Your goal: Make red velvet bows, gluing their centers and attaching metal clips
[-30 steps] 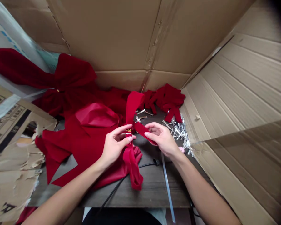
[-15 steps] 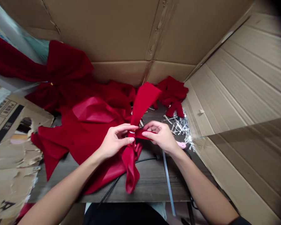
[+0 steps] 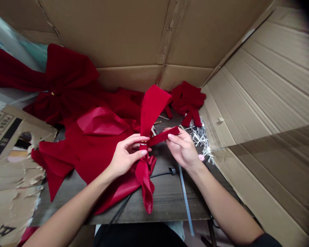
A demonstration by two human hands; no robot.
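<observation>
My left hand (image 3: 128,152) pinches the gathered middle of a red velvet bow (image 3: 154,109) between thumb and fingers. A small shiny gold-and-silver piece shows at that gathered spot. One loop stands up away from me, and a twisted end hangs toward the table's front. To the right, my right hand (image 3: 181,147) is closed on the free end of a narrow red velvet strip (image 3: 161,136), which stretches from the bow's middle. Larger red fabric (image 3: 98,151) spreads under and left of my left hand.
A big red bow (image 3: 67,72) lies at the back left, a pile of red strips (image 3: 189,97) at the back right. Silvery clips (image 3: 202,139) lie scattered beside it. A black cable (image 3: 159,174) and a clear strip (image 3: 185,202) cross the table. Cardboard walls (image 3: 128,34) enclose the back and right.
My right hand has drawn the strip's end outward to the right and up, turning palm upward. The left hand keeps its pinch on the bow's middle. The view has shifted slightly.
</observation>
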